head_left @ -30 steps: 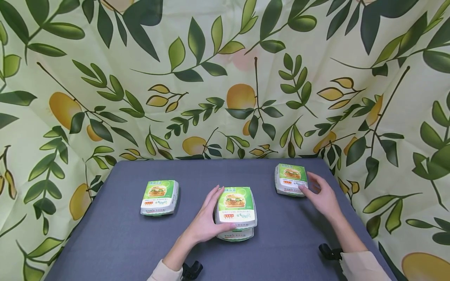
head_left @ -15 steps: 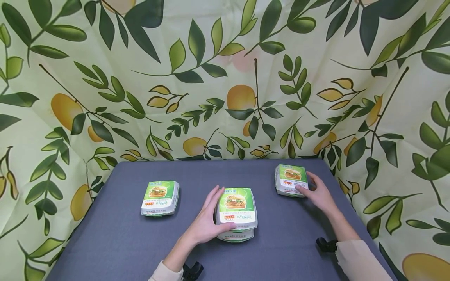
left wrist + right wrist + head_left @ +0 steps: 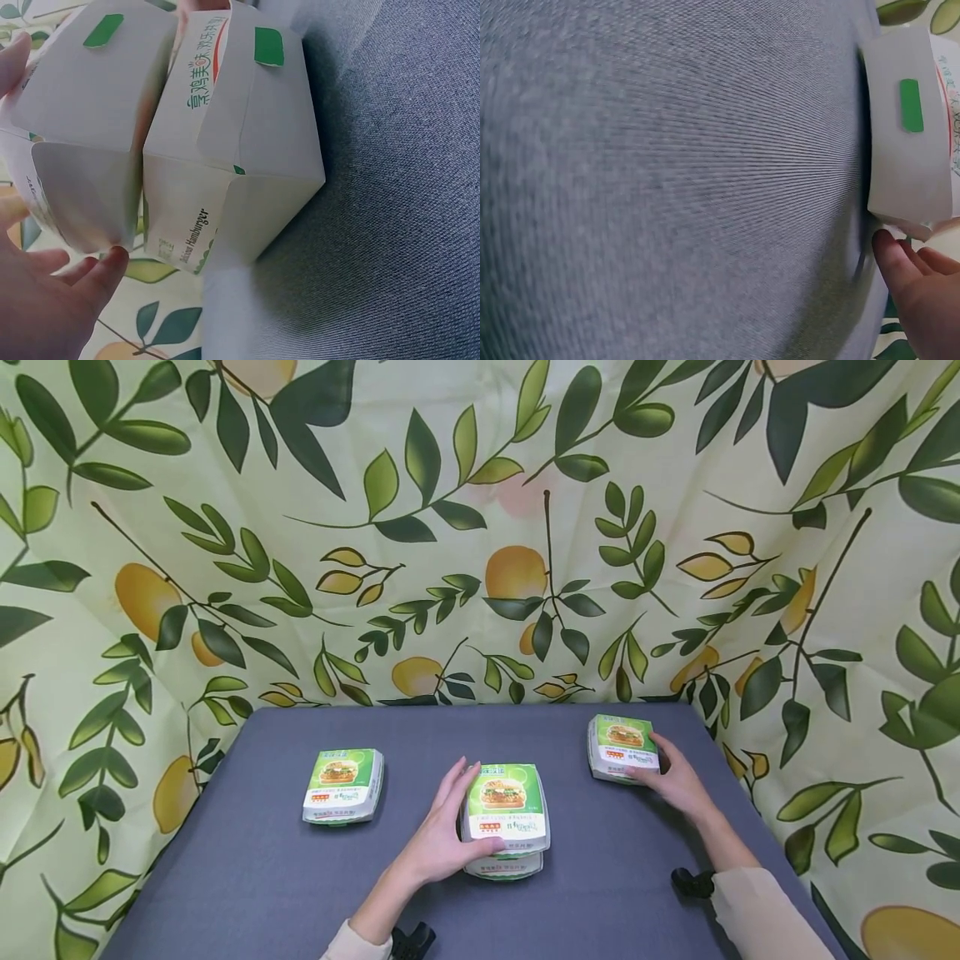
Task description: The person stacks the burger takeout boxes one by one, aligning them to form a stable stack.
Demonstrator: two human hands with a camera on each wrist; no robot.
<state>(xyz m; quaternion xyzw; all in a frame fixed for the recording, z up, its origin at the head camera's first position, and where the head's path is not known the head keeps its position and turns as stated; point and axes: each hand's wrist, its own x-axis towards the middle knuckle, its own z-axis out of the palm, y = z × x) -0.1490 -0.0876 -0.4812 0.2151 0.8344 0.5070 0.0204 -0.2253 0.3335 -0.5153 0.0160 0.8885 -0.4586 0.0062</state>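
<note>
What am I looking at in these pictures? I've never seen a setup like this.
There's no machine: a person works bare-handed. The wide view is from a camera worn on the head; the two close views are from cameras on the left and right wrists. The blue-grey table bears four burger boxes: the left box alone, an upper box over a lower box in the middle, and the right box. A leaf-patterned cloth hangs behind. The left hand holds the upper box. The right hand is at the right box; whether its grip is firm or only a touch, I can't tell.
</note>
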